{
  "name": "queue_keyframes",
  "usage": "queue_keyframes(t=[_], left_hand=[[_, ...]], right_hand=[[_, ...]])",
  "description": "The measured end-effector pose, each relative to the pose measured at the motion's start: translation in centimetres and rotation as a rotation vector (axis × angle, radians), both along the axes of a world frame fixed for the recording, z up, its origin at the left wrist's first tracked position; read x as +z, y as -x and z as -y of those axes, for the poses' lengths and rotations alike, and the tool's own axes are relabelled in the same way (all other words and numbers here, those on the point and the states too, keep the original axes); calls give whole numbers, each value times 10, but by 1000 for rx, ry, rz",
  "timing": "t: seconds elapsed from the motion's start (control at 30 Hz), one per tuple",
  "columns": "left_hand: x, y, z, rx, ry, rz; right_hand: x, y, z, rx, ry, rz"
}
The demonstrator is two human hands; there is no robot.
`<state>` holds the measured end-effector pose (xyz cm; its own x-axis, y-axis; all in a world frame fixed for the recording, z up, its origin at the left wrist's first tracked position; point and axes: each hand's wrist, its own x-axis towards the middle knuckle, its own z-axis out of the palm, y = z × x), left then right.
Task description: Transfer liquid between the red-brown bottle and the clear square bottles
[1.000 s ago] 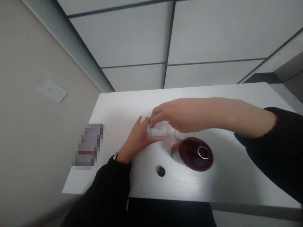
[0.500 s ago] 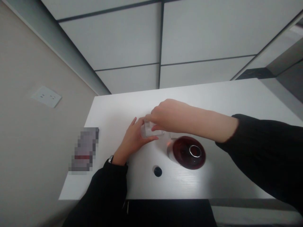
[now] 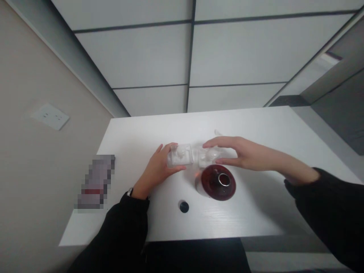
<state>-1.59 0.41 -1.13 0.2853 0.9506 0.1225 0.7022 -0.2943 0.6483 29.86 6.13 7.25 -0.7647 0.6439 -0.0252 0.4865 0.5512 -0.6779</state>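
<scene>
Around the left part of a small clear square glass container (image 3: 187,157) lies my left hand (image 3: 159,165), thumb on the near side and fingers on the far side. Something whitish and rounded shows in it. Just to its right stands a second clear container (image 3: 202,162), also with a rounded, pale shape. My right hand (image 3: 241,153) is over that one, thumb and fingers apart on either side of it; whether they touch it I cannot tell. Close in front stands a dark red bottle (image 3: 212,184), its round mouth uncovered.
A round black cap (image 3: 184,206) lies near the front of the white table (image 3: 136,131). At the table's left edge is a blurred-out flat object (image 3: 95,182). A wall socket (image 3: 52,116) is on the left, and white panels (image 3: 148,57) stand behind.
My right hand has moved right, from the left container to the second one, and its fingers have spread. My left hand stays at its container. The view has shifted slightly.
</scene>
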Motion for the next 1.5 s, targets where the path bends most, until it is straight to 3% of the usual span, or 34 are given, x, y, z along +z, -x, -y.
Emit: queue_keyframes(t=[0.1, 0.17, 0.3, 0.5, 0.57, 0.67, 0.77, 0.9, 1.0, 1.07, 1.17, 1.3, 1.4, 1.5], left_hand=[[1, 0, 0, 9, -1, 4], [2, 1, 1, 6, -2, 2], [2, 1, 1, -1, -3, -8], [6, 9, 4, -35, -11, -52], [19, 12, 19, 9, -119, -17], [47, 8, 60, 108, -269, -37], [64, -9, 105, -93, -158, -206], [56, -29, 134, -213, -68, -425], [46, -30, 130, -263, -40, -464], [48, -26, 122, -230, -71, -425], [68, -21, 110, -130, -156, -232], [108, -33, 97, 44, -322, -31], [128, -56, 88, 26, -348, 64], [129, -78, 80, -45, -342, 172]], right_hand=[[-33, 1, 15, -127, 47, -196], [-45, 6, 23, -216, 42, -288], [-55, 15, 32, -309, 41, -452], [-61, 19, 33, -358, 11, -501], [-62, 19, 34, -350, -1, -507], [-65, 19, 35, -304, -14, -524], [-69, 21, 35, -317, 23, -549], [-74, 23, 31, -339, 30, -593], [-75, 23, 29, -282, 26, -615], [-77, 23, 28, -290, 32, -632], [-78, 24, 27, -313, 50, -647], [-77, 24, 27, -297, 67, -644], [-76, 24, 27, -309, 100, -646], [-76, 23, 25, -295, 122, -644]])
